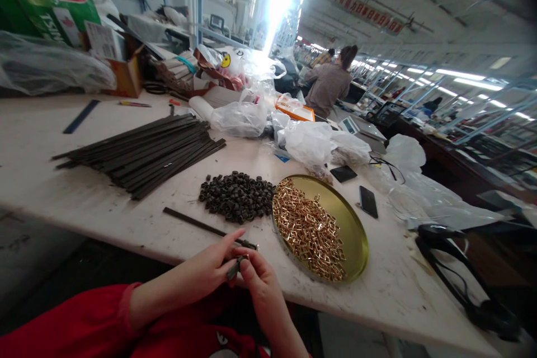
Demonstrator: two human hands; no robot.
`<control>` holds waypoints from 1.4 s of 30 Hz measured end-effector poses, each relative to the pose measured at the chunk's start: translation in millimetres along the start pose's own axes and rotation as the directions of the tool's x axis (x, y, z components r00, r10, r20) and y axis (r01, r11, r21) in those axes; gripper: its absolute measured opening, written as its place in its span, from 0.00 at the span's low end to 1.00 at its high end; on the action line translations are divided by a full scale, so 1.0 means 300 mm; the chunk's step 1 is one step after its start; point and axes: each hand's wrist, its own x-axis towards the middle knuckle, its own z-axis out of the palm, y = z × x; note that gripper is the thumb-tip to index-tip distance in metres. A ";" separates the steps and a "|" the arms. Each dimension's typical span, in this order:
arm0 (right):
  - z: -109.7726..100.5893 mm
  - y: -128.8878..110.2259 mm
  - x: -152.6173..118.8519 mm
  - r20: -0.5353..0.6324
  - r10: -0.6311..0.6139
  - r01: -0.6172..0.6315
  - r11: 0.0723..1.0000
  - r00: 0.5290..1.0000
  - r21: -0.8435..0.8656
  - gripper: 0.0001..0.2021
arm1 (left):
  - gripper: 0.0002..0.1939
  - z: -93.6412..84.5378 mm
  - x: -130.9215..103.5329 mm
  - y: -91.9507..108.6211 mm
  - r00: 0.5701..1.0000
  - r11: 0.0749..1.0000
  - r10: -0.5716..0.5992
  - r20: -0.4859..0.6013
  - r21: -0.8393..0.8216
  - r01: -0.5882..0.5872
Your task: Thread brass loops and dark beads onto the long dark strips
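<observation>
My left hand [212, 265] and my right hand [260, 279] meet at the table's front edge. Between their fingertips they pinch a dark strap end [233, 269], with what looks like a small metal piece at the right fingers. Just behind the hands a long dark strap [191, 220] reaches across the tabletop; whether it joins the held end is hidden. Beyond it lies a heap of small dark loops [237, 196]. To the right, a round gold-coloured tray [350, 218] holds a pile of small gold rectangular buckles [308, 229].
A bundle of dark straps [142, 151] lies at left. Clear plastic bags [310, 140] and an orange-edged box [296, 107] crowd the back. Two flat dark devices, one a phone [368, 201], sit behind the tray. A black frame [461, 285] stands at right. Another person [329, 86] is farther back.
</observation>
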 end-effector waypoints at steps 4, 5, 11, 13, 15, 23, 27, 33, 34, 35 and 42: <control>0.000 0.027 -0.009 -0.087 -0.085 0.076 0.992 0.993 -0.097 0.13 | 0.35 -0.005 0.014 -0.027 0.994 0.989 -0.074 -0.086 0.125 0.084; -0.001 0.031 -0.010 -0.110 -0.093 0.081 0.991 0.990 -0.108 0.13 | 0.35 -0.007 0.014 -0.027 0.994 0.986 -0.071 -0.087 0.144 0.084; -0.021 0.034 -0.001 -0.228 -0.031 0.019 0.998 0.973 -0.054 0.14 | 0.13 -0.019 -0.008 -0.003 0.999 0.999 0.017 0.040 0.029 -0.018; -0.025 0.035 0.004 -0.211 -0.002 -0.004 1.000 0.978 -0.027 0.15 | 0.11 -0.016 -0.013 0.004 0.998 0.996 -0.015 0.067 -0.086 0.021; -0.025 0.037 0.006 -0.201 0.024 -0.026 1.000 0.979 -0.008 0.16 | 0.12 -0.011 -0.015 0.010 0.993 0.974 -0.069 0.098 -0.209 0.088; -0.004 0.031 0.005 -0.083 0.232 -0.185 0.908 0.969 0.376 0.15 | 0.13 0.015 -0.028 0.015 0.978 0.764 -0.138 0.156 -0.611 0.206; -0.004 0.032 0.001 -0.061 0.248 -0.203 0.893 0.967 0.402 0.16 | 0.15 0.022 -0.033 0.002 0.981 0.722 -0.099 0.166 -0.667 0.186; -0.021 0.029 -0.016 -0.108 0.194 -0.183 0.977 0.975 0.111 0.16 | 0.13 0.016 -0.036 -0.032 0.979 0.831 -0.060 0.195 -0.534 0.157; -0.025 0.027 -0.021 -0.139 0.152 -0.158 0.987 0.979 -0.032 0.14 | 0.14 0.016 -0.039 -0.039 0.980 0.850 -0.075 0.186 -0.501 0.160; -0.029 0.026 -0.026 -0.168 0.086 -0.119 0.973 0.982 -0.198 0.12 | 0.14 0.017 -0.041 -0.045 0.981 0.871 -0.091 0.170 -0.464 0.162; -0.049 0.039 -0.072 -0.081 -0.186 0.072 0.693 0.979 -0.717 0.04 | 0.11 0.014 -0.046 -0.041 0.980 0.976 -0.114 0.163 -0.164 0.141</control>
